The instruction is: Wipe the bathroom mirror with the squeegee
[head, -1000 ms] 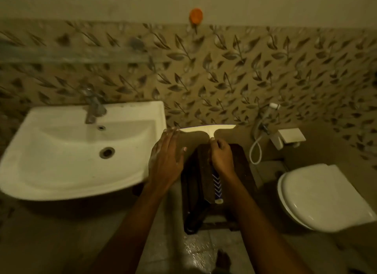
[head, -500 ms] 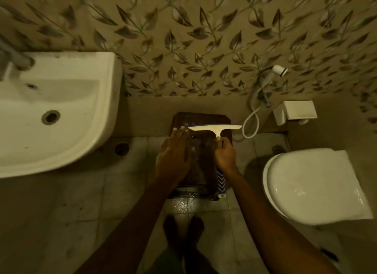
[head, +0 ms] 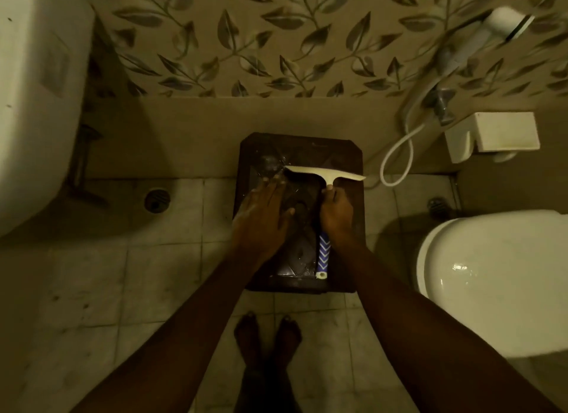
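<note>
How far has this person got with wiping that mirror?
Mid-wipe, it seems. The dark-framed mirror leans near the wall; the left hand lies flat on it, the right hand grips the squeegee, blade near the top. Droplets show by the blade's left end; most of the glass below looks left to do.

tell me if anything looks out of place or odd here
Yes: the mirror is not on a wall. It lies on the floor tiles, top edge at the wall's base. The left hand presses flat on it while the right hand holds the squeegee on the glass.
</note>
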